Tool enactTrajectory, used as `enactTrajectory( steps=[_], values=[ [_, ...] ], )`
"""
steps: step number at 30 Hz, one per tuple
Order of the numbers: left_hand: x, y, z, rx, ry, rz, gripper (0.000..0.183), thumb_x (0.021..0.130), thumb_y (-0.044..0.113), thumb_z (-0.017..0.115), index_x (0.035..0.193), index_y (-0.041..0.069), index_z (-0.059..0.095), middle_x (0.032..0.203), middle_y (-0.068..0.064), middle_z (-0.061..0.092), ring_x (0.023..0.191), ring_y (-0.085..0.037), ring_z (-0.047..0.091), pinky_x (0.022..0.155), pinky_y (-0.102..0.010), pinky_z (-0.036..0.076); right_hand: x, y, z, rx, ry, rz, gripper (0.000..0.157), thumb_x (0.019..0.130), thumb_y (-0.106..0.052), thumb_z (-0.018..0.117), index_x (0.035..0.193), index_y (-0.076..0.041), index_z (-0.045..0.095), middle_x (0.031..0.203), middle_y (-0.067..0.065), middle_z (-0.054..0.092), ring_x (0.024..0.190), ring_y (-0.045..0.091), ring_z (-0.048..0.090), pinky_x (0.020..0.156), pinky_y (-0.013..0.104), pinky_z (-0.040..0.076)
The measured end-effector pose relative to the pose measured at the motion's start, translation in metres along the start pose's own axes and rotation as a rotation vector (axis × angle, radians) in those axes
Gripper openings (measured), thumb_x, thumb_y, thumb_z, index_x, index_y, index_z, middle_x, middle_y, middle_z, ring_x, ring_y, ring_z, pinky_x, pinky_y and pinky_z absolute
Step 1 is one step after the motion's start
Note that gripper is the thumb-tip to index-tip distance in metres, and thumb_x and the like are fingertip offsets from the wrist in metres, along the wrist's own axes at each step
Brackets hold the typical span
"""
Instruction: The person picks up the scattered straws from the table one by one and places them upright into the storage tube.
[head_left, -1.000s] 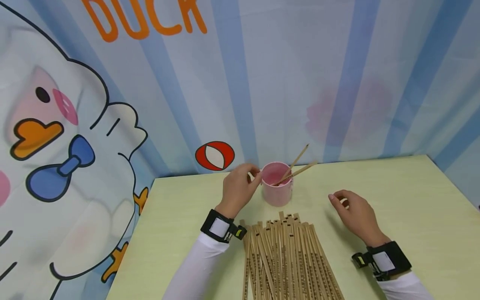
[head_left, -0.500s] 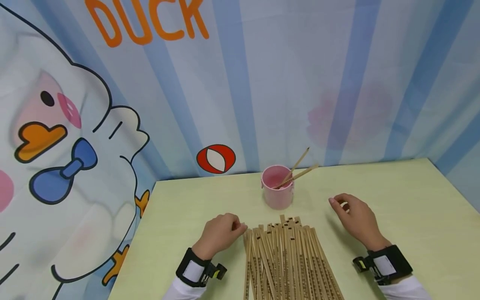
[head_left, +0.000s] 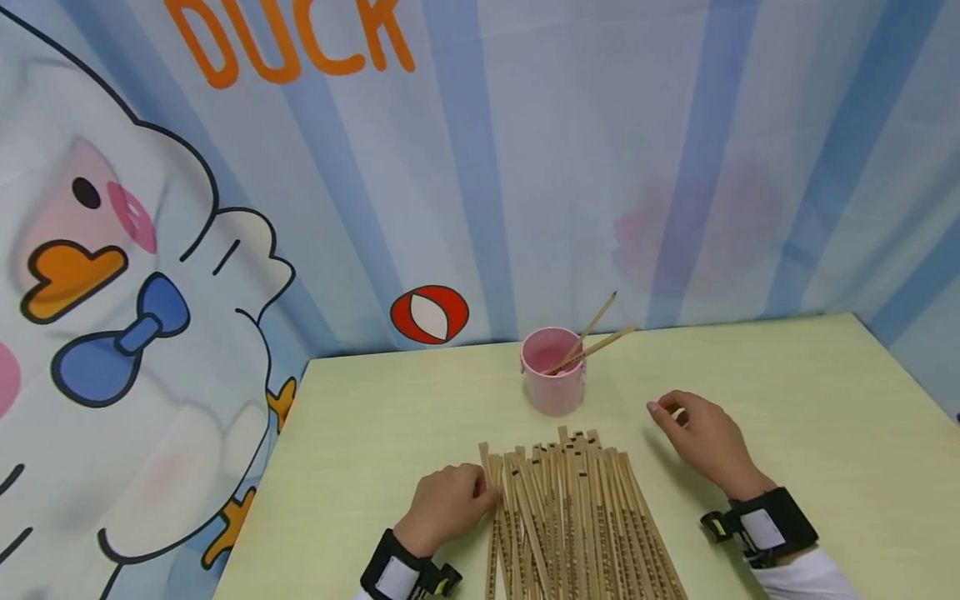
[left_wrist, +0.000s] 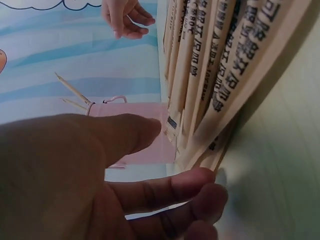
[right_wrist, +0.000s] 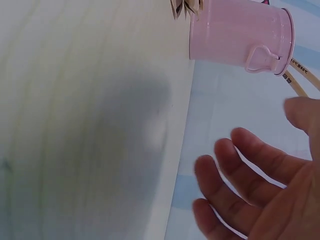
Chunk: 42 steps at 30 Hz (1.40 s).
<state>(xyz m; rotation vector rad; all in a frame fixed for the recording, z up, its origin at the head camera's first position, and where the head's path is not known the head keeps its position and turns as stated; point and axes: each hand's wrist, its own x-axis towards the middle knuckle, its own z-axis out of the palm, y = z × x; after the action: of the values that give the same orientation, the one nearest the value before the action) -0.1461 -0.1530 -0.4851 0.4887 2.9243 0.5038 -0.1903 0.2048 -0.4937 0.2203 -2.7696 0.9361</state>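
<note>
My left hand (head_left: pixel 448 510) is at the left edge of a spread of printed wooden chopsticks (head_left: pixel 570 517). In the left wrist view, its thumb and curved fingers (left_wrist: pixel 192 182) stand apart, with the ends of the outermost chopsticks (left_wrist: pixel 220 127) between them and the index fingertip right at those ends. A pink bucket (head_left: pixel 553 392) stands behind the spread, two chopsticks (head_left: pixel 592 337) leaning out of its rim. To the right, my right hand (head_left: pixel 705 437) hovers over the table with loosely bent fingers (right_wrist: pixel 220 182) and nothing in its grasp.
The pale yellow table (head_left: pixel 810 392) meets a blue-striped cloth backdrop (head_left: pixel 570 167) along its far edge. A printed duck (head_left: pixel 112 317) covers the cloth on the left. Both wrists wear black camera straps (head_left: pixel 776 525).
From beside the bucket, my left hand has come back toward me to the left edge of the chopsticks, then slid lower along them. The right hand has barely moved.
</note>
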Motion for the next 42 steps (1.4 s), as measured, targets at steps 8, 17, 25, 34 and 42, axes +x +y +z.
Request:
enactTrajectory(
  steps=[8, 17, 25, 34, 42],
  values=[
    [0.004, -0.007, -0.005, -0.054, 0.095, -0.027, 0.031, 0.091, 0.044, 0.051, 0.070, 0.021, 0.052, 0.050, 0.009, 0.041, 0.041, -0.008, 0.038, 0.039, -0.026, 0.029, -0.004, -0.007, 0.005, -0.050, -0.251, -0.015, 0.028, 0.088, -0.042, 0.058, 0.077, -0.016, 0.058, 0.063, -0.004, 0.051, 0.054, 0.011, 0.044, 0.052, 0.031, 0.036],
    [0.003, -0.009, -0.016, -0.059, 0.195, -0.049, 0.031, 0.092, 0.046, 0.049, 0.080, 0.018, 0.056, 0.054, 0.009, 0.045, 0.043, -0.008, 0.039, 0.038, -0.027, 0.032, -0.015, -0.020, 0.015, -0.060, -0.439, -0.020, 0.026, 0.080, -0.032, 0.068, 0.065, -0.016, 0.054, 0.055, -0.005, 0.046, 0.049, 0.010, 0.041, 0.049, 0.028, 0.033],
    [0.002, -0.010, -0.016, -0.060, 0.191, -0.056, 0.046, 0.091, 0.060, 0.039, 0.081, 0.018, 0.057, 0.057, 0.010, 0.047, 0.044, -0.008, 0.040, 0.039, -0.027, 0.033, -0.019, -0.028, 0.024, -0.126, -0.403, -0.037, 0.026, 0.075, -0.024, 0.063, 0.054, -0.017, 0.050, 0.047, -0.009, 0.034, 0.044, 0.008, 0.033, 0.045, 0.026, 0.022],
    [0.002, -0.011, -0.017, -0.061, 0.192, -0.059, 0.055, 0.089, 0.066, 0.032, 0.081, 0.018, 0.057, 0.058, 0.010, 0.048, 0.045, -0.007, 0.041, 0.040, -0.027, 0.034, -0.019, -0.031, 0.021, -0.117, -0.382, -0.025, 0.026, 0.081, -0.021, 0.058, 0.056, -0.018, 0.051, 0.049, -0.008, 0.035, 0.044, 0.009, 0.032, 0.045, 0.026, 0.024],
    [0.003, -0.010, -0.019, -0.062, 0.190, -0.064, 0.052, 0.090, 0.064, 0.035, 0.081, 0.018, 0.057, 0.058, 0.010, 0.048, 0.045, -0.008, 0.041, 0.039, -0.027, 0.034, -0.014, -0.043, -0.028, -0.080, -0.181, -0.079, 0.023, 0.092, -0.025, 0.053, 0.071, -0.019, 0.056, 0.056, -0.005, 0.044, 0.047, 0.011, 0.035, 0.047, 0.029, 0.028]
  ],
)
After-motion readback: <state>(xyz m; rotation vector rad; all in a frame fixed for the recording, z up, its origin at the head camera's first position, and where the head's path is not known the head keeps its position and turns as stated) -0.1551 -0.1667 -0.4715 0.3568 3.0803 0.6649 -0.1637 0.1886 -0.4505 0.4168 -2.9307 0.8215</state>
